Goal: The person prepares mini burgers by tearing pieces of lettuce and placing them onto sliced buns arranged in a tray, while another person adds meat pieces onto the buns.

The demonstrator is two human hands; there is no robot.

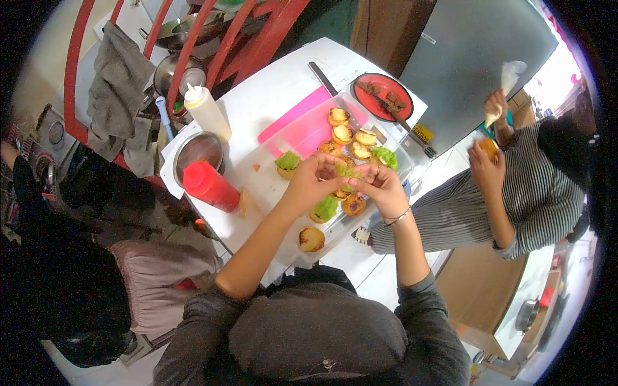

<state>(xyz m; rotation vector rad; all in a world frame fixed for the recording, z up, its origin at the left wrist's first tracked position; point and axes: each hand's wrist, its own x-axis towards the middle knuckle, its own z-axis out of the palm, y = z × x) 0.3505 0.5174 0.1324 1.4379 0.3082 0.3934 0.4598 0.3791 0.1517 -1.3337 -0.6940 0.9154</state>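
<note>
A piece of lettuce (348,172) is pinched between my left hand (317,180) and my right hand (382,189), above a clear plastic tray (291,252). Both hands have closed fingers on the leaf. Toasted bun halves lie in the tray around them, among them one bun half (311,239) near the front and a browned one (353,205) below my right hand. Lettuce tops several buns, such as the leaf (326,207) under my hands and another leaf (288,160) to the left. My hands partly hide the buns beneath.
A red squeeze bottle (209,185), a cream squeeze bottle (207,112) and a metal bowl (199,159) stand on the left. Behind lie a pink board (295,116), a knife (322,78) and a red plate (404,96) of meat. A person in stripes (541,174) holds food at right.
</note>
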